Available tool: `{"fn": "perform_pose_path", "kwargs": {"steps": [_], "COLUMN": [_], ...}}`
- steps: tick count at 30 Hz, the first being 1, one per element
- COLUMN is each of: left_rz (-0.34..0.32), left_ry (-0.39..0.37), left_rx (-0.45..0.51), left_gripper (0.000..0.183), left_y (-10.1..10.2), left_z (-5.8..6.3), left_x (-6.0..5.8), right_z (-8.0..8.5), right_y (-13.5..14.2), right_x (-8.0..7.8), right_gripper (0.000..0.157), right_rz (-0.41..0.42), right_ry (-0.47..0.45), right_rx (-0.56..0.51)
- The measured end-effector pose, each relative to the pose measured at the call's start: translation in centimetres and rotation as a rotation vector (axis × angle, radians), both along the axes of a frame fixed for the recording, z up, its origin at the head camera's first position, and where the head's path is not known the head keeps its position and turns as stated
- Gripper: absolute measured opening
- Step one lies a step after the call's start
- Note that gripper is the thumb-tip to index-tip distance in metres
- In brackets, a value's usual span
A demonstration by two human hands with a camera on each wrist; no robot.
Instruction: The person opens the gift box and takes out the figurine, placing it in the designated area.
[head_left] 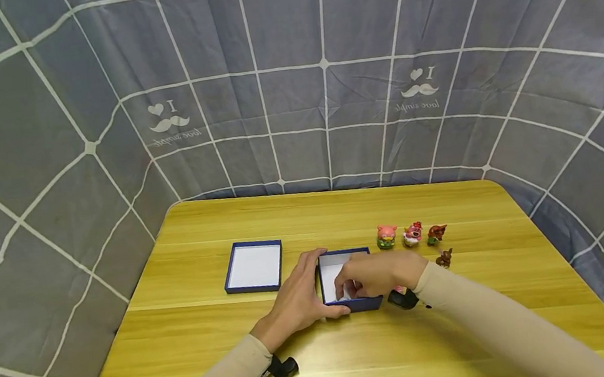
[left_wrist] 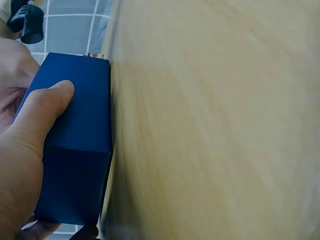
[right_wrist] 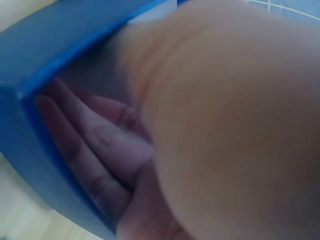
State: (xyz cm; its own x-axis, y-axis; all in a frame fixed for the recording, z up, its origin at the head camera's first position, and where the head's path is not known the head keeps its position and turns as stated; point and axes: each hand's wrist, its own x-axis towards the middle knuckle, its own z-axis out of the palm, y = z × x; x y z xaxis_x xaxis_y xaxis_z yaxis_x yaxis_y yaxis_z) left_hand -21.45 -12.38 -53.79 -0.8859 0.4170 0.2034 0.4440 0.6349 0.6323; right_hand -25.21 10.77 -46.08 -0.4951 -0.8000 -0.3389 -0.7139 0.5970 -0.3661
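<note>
A dark blue open-topped box with a white inside stands on the table. My left hand grips it from the left, fingers at the far corner and thumb along the near wall. In the left wrist view that thumb lies flat on the box's blue side. My right hand reaches down into the box from the right with bent fingers. The right wrist view shows some of those fingers inside, against a wall. The fingertips are hidden, so whether they hold anything cannot be seen.
A shallow blue-edged lid, white inside, lies left of the box. Behind my right forearm stand a pink pig figurine, a pink-and-white figurine and brown figurines. Something pinkish is partly hidden by my right wrist. A grey gridded curtain surrounds the table.
</note>
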Motion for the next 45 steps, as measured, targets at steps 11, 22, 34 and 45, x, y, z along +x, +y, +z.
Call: {"fn": "perform_pose_path", "kwargs": {"steps": [11, 22, 34, 45], "left_rz": [-0.004, 0.003, 0.005, 0.009], "left_ry": [0.033, 0.036, 0.036, 0.0], "left_rx": [-0.013, -0.008, -0.014, -0.005], "left_gripper": [0.13, 0.13, 0.13, 0.13], "left_y": [0.1, 0.2, 0.2, 0.2], "left_z": [-0.3, -0.3, -0.4, -0.1], "left_x": [0.2, 0.2, 0.1, 0.2], "right_z": [-1.2, -1.5, -2.0, -2.2], "right_y": [0.3, 0.7, 1.1, 1.4], "right_x": [-0.6, -0.8, -0.7, -0.3], "right_gripper": [0.013, 0.007, 0.013, 0.014], "right_rz": [0.009, -0.069, -0.095, -0.165], "right_ry": [0.007, -0.046, -0.011, 0.056], "right_rx": [-0.109, -0.197, -0.308, -0.362]}}
